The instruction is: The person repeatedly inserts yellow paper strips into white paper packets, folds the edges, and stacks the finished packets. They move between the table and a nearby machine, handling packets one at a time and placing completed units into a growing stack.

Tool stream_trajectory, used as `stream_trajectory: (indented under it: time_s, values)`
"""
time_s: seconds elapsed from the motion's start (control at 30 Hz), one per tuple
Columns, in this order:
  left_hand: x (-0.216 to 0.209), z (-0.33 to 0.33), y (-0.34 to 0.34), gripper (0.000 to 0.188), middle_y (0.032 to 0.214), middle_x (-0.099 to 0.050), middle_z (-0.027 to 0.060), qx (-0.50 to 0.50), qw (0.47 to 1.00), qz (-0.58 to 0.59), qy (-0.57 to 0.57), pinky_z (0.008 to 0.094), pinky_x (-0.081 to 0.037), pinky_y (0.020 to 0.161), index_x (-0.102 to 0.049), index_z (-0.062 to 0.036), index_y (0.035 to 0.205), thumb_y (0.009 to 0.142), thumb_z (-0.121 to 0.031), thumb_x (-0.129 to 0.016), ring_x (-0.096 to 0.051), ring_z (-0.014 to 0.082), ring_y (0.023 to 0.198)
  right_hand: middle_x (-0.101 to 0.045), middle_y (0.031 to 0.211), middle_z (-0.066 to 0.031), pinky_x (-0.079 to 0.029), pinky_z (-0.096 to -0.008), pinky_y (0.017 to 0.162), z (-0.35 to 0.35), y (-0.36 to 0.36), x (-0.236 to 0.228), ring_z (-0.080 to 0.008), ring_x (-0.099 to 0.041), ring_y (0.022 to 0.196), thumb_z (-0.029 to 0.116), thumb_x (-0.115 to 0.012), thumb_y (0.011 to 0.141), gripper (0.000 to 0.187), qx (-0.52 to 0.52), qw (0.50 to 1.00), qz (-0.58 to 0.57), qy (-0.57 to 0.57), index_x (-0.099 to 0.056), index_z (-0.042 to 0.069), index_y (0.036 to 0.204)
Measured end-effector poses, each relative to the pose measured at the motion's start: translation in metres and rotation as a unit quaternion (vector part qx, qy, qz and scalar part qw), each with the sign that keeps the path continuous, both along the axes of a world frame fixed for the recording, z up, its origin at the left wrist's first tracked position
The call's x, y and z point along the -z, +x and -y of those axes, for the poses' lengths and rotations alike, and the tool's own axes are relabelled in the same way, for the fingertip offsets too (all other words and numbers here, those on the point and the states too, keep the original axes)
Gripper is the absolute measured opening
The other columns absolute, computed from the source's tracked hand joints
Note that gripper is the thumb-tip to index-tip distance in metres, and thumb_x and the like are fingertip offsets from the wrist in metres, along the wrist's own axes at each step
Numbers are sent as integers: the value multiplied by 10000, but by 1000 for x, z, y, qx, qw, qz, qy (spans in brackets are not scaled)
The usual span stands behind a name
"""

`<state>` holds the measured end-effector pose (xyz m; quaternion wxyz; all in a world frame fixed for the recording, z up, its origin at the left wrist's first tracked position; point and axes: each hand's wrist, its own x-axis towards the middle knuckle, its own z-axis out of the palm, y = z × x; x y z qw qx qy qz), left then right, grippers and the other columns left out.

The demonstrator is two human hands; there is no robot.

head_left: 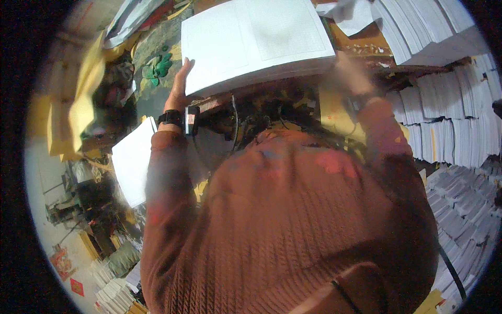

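Sweater point(293, 220): brown, ribbed, worn by the person, smudged with red.

Paper piles point(439, 118): white, in many bundles along the right side.

Paper stack point(256, 44): white, thick, between the two hands at the near edge of the tabletop point(146, 49). Top face bears two faint printed panels side by side, the print too fine to read. Lies flat, face up; long axis runs left to right, the right end angled a little farther from the person.

White sheets point(130, 165): beside the left forearm, upper edge leaning right.

Left hand point(179, 86): against the stack's left side, thumb up at the edge; fingers hidden, so whether it grips cannot be told.

Right hand point(351, 74): at the stack's near right corner, blurred; width of grasp cannot be told.

Green item point(157, 67): crumpled, on the tabletop, left of the stack.

Wristband point(171, 118): black, on the left wrist.

Small box point(191, 120): dark, just beside the wristband, with a pale label, its marks indistinct.

Red square point(77, 287): far lower left, markings illegible.
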<state>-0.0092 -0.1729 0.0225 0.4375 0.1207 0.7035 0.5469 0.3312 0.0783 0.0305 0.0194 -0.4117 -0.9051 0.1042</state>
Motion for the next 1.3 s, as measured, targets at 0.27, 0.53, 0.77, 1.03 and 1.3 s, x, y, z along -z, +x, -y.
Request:
stream_trajectory:
  time_s: [0.27,0.53,0.77,1.03,1.3]
  values:
    - [18,0,-22,692,1357,-397,121,44,997,10,57,359,-315,998,-415,-41,1320,848,-538,-507,-379,246,1225,-606,986,-218,-460,-423,825,12,-16,19,-346,-580,974,254,-555,813,337,14,999,-6,-32,-594,-23,1000]
    - [-8,16,-74,677,1344,-434,81,99,995,11,23,317,-303,989,-484,-101,1283,752,-502,-610,-395,240,1214,-612,982,-213,-470,-418,807,38,-1,61,-340,-590,955,268,-543,825,353,74,995,-30,-63,-581,-23,1020]
    - [8,7,-126,663,1333,-426,133,150,989,10,-1,362,-322,1013,-381,-26,1339,877,-499,-441,-413,257,1210,-617,978,-208,-478,-415,791,52,-3,64,-335,-598,938,280,-534,835,367,142,980,-78,-114,-569,-24,1038]
    - [-2,10,-110,610,1256,-447,137,200,978,-28,53,371,-442,901,-344,-20,1334,894,-432,-442,-508,259,1072,-622,973,-202,-488,-410,773,71,-11,83,-328,-608,918,293,-522,847,383,176,974,-100,-101,-556,-24,1058]
    - [24,37,-109,518,1294,-376,128,350,892,-247,142,418,-390,941,-339,-135,1341,912,-421,-391,-440,247,1115,-628,969,-197,-498,-406,756,108,14,72,-322,-618,899,307,-511,859,399,187,955,-190,-127,-542,-25,1078]
